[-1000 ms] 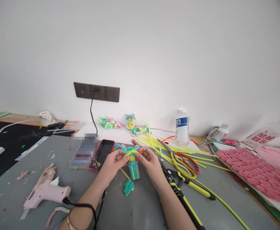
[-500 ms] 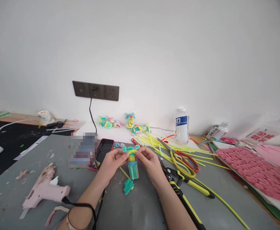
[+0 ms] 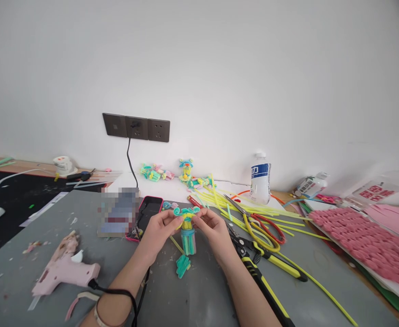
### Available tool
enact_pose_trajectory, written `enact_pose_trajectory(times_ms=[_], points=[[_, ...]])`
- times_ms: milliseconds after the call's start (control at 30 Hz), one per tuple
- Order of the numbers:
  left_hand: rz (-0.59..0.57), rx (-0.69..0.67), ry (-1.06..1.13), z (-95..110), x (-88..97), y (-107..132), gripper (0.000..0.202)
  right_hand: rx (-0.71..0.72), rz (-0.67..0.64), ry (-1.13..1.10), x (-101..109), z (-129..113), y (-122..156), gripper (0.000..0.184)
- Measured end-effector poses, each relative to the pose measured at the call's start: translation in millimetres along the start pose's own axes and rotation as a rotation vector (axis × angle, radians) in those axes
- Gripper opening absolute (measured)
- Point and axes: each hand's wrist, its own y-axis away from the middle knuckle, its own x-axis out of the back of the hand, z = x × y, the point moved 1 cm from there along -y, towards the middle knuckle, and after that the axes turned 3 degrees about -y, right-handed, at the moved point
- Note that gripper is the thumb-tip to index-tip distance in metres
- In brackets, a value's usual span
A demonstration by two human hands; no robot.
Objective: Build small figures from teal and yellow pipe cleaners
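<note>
Left hand (image 3: 161,230) and right hand (image 3: 213,228) both pinch the upper part of the teal-and-yellow fuzzy figure (image 3: 187,233) from opposite sides, neither clearly nearer, its long axis crossing the line between them, lower end toward the near edge of the desk (image 3: 199,290).

1. The left hand (image 3: 165,228) was bare, and its fingers were rather slender.
2. Around the left forearm (image 3: 131,272), well apart from the wrist, was worn a band (image 3: 98,314), which was narrow, pale and curved.
3. The small details on this band were too fine to tell.
4. The right hand (image 3: 211,225) and right forearm (image 3: 245,281) were bare as far as the lower edge.
</note>
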Motion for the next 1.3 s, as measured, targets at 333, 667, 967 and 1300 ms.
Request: enact_pose_trajectory(times_ms=[333, 667, 967, 1300], points=[[0.003, -0.007, -0.038, 1.8, 0.3, 1.2, 0.037, -0.018, -0.015, 0.004, -1.8, 0.2, 1.0, 0.039], [0.017, -0.054, -0.063, 7.3, -1.6, 3.0, 0.036, -0.033, -0.022, 0.008, -3.7, 0.2, 2.0, 0.042], [-0.016, -0.105, -0.075, 3.8, 0.3, 2.7, 0.031, -0.024, -0.014, -0.037, -6.0, 3.2, 4.0, 0.038], [-0.016, -0.134, -0.099, -1.5, 2.8, -0.9, 0.029, 0.019, -0.006, -0.029, -5.7, 5.0, 3.0, 0.035]])
